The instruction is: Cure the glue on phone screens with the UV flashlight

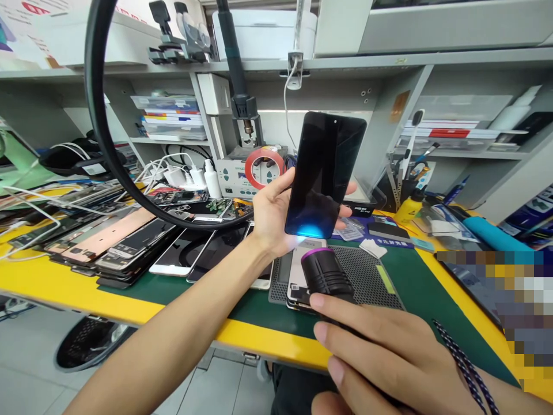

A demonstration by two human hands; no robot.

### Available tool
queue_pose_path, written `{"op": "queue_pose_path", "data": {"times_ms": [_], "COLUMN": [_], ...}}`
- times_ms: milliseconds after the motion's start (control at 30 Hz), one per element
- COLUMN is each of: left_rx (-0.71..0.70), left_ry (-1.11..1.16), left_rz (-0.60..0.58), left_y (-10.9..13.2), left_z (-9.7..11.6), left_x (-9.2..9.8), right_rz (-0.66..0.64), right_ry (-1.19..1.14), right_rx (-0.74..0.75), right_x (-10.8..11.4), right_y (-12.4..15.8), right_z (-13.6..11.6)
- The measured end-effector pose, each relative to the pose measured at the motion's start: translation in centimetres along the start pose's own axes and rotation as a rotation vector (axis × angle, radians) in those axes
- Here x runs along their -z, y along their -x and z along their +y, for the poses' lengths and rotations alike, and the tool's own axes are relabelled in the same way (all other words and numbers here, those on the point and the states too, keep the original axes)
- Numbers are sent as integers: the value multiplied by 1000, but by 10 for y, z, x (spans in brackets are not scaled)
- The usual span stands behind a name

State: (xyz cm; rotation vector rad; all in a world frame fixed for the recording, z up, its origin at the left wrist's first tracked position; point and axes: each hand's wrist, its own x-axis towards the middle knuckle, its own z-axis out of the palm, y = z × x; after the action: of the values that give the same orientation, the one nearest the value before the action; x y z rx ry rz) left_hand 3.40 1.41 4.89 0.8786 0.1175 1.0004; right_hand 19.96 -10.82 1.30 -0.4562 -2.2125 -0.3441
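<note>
My left hand [276,213] holds up a black smartphone [324,173], its dark glossy screen facing me; the thumb is along the left edge and fingertips show past the right edge. In my right hand [375,346] is a black flashlight [328,274] with a purple ring at its head. Its beam makes a blue-white glow on the lower end of the screen. The head is close below the phone, apart from it. Beneath them, a phone part with a pale back [301,271] lies on a grey perforated mat [375,276].
Several phones and screens [129,236] lie stacked on the left of the yellow-edged bench [276,340]. A thick black hose [97,115] loops across the upper left. Red tape [264,167] leans at a control box [228,178]. A yellow bottle [409,207] stands at right.
</note>
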Motion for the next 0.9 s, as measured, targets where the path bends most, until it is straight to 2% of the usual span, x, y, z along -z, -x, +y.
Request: {"op": "queue_pose_path", "data": {"times_ms": [100, 267, 367, 467, 667, 800, 900], "left_rx": [7, -4, -19, -19, -27, -53, -67], "left_ry": [6, 6, 40, 87, 165, 195, 200], "left_rz": [2, 27, 53, 64, 44, 13, -28], "left_y": [0, -1, -2, -3, 1, 6, 8], "left_z": [0, 2, 4, 8, 14, 17, 20], "left_x": [0, 1, 4, 6, 5, 2, 0], "right_rz": [123, 30, 97, 169, 228, 139, 78], "right_ry": [-13, 86, 106, 121, 128, 133, 139], "right_rx": [56, -99, -139, -198, -214, -287, -348], "right_x": [-5, 8, 13, 9, 3, 4, -1], "right_y": [2, 3, 5, 9, 2, -5, 1], "right_z": [2, 6, 15, 23, 26, 33, 40]}}
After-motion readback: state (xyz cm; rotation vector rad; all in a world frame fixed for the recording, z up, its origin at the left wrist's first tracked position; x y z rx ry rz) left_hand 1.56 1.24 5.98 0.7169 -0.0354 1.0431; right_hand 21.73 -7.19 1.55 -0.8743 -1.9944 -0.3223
